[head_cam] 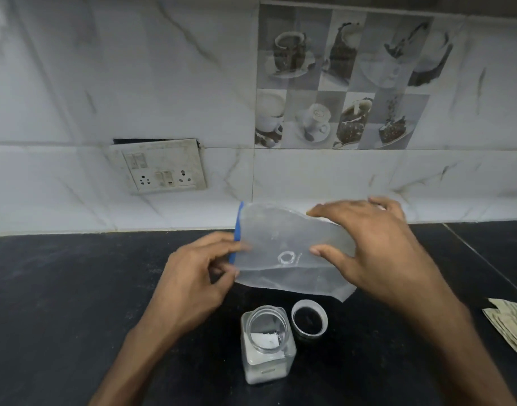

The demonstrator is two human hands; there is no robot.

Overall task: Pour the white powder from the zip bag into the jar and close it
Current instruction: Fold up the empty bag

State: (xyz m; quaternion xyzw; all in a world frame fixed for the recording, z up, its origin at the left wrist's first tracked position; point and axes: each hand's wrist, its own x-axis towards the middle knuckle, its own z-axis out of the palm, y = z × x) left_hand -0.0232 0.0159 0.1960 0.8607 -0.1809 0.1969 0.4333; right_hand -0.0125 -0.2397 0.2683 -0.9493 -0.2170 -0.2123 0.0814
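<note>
Powder looks to me largely transferred, so I judge the task past its midpoint, with the closing not yet done. Far left on the tiled wall sits a switch plate, which has no part in this.

Moving in over the dark counter, my left hand pinches the mouth end of the zip bag. Its thumb and curled fingers close on the bag just by the blue zip strip. The bag is held in the air, lying roughly level, above and behind the jar and not touching it. It reads as flat and translucent. I see no heap of powder inside, though a film or small remnant could hide in the blur.

Below it the jar stands upright on the counter with its mouth open. White powder shows through the glass in its lower part. Just beside it, to the right, the lid rests on the counter with its hollow side up, apart from the jar's mouth.

Further right, my right hand grips the bag's bottom end, fingers spread wide over the top edge and thumb pressed on the near face. At the far right edge lies some folded paper or cloth; I cannot tell which.

What remains, as I judge it, is to shake out any residue, put the bag down and fit the lid on the jar.
</note>
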